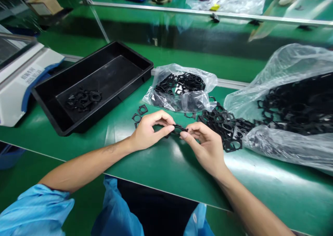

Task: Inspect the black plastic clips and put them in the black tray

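Between my two hands is a small black ring-shaped plastic part (pixel 180 127), seen nearly edge-on just above the green table (pixel 166 170). My left hand (pixel 152 129) pinches its left end between thumb and fingers. On its right end, the thumb and fingers of my right hand (pixel 205 144) are closed. Left of my left hand lie a few loose black frames (pixel 142 109) with round openings. A heap of similar black frames (pixel 221 123) spreads beside my right hand. Whether the held part is one piece or two pressed together, I cannot tell.
A black tray (pixel 125 86) at the left has a small pile of black parts (pixel 83 100) in it. Behind my hands sits a clear plastic bag (pixel 156 93) of black frames. A larger bag (pixel 278 142) fills the right side. A white-and-blue device (pixel 28 76) stands far left.
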The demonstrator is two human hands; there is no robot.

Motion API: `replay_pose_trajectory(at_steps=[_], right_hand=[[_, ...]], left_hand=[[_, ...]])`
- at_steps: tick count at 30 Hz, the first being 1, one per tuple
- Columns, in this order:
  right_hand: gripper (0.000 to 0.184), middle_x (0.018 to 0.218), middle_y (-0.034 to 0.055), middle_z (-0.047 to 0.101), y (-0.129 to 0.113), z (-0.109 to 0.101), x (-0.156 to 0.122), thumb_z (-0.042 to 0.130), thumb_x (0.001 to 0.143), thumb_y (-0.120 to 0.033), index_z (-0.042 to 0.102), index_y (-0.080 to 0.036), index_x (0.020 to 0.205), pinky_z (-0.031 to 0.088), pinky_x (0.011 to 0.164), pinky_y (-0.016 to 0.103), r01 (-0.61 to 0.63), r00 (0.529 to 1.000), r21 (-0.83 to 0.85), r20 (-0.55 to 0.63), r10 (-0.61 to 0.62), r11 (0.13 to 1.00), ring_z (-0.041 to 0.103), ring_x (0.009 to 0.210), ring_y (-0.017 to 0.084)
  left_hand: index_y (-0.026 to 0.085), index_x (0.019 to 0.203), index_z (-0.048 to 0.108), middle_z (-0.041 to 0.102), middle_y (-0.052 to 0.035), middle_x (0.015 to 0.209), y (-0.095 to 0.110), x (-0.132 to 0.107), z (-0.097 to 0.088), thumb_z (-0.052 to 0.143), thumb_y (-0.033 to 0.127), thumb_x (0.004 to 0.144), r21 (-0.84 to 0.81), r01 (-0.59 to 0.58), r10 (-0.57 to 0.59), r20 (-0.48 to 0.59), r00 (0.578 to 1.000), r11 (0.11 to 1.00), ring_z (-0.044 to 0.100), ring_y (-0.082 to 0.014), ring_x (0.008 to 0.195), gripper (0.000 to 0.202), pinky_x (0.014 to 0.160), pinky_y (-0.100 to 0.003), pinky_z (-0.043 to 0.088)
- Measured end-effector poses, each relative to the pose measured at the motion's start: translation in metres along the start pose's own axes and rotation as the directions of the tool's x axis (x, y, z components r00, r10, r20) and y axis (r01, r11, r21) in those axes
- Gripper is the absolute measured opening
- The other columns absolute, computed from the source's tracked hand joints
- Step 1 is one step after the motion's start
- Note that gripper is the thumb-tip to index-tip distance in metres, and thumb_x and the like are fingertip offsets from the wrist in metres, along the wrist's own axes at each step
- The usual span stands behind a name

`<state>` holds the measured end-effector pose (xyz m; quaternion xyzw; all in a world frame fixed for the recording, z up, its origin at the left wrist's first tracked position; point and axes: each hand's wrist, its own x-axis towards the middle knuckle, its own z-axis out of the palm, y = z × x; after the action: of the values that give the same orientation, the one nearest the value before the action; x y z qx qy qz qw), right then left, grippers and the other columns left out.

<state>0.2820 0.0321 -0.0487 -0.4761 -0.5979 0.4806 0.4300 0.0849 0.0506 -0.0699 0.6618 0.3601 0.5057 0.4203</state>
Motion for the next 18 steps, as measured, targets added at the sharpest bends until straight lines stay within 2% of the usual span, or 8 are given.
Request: replay_pose_trajectory(at_steps=[8,14,18], right_hand=[[0.026,0.078,0.0025,0.064,-0.0046,0.0002,-0.0022,0.073,0.087,-0.046,0.064,-0.023,0.08,0.056,0.069,0.031,0.093,0.995,-0.112,-0.03,-0.097,0.989,0.061,0.07,0.017],[0.017,0.077,0.0022,0.064,-0.0033,-0.0002,-0.0038,0.072,0.09,-0.036,0.065,-0.023,0.081,0.054,0.069,0.031,0.176,0.983,-0.188,-0.013,-0.181,0.966,0.059,0.069,0.017],[0.015,0.078,0.0033,0.065,-0.0033,-0.0008,-0.0037,0.07,0.091,-0.035,0.066,-0.023,0.082,0.053,0.07,0.032,0.207,0.976,-0.237,-0.013,-0.216,0.949,0.06,0.071,0.018]], left_hand=[[0.016,0.085,0.063,0.071,-0.0042,0.087,0.0005,-0.0002,-0.0002,0.07,0.028,0.09,0.012,-0.063,0.063,-0.006,0.998,0.998,0.069,-0.0127,0.08,0.015,0.074,-0.023,0.059],[0.016,0.084,0.063,0.07,-0.0036,0.082,0.0005,0.0002,-0.0006,0.07,0.029,0.09,-0.037,-0.004,0.004,0.004,1.0,0.999,0.068,-0.0125,0.076,0.016,0.073,-0.024,0.059],[0.015,0.089,0.065,0.07,-0.0028,0.082,-0.0006,0.0017,-0.0026,0.075,0.033,0.086,-0.096,0.083,-0.083,0.005,0.997,0.992,0.07,-0.0129,0.075,0.021,0.071,-0.024,0.059]])
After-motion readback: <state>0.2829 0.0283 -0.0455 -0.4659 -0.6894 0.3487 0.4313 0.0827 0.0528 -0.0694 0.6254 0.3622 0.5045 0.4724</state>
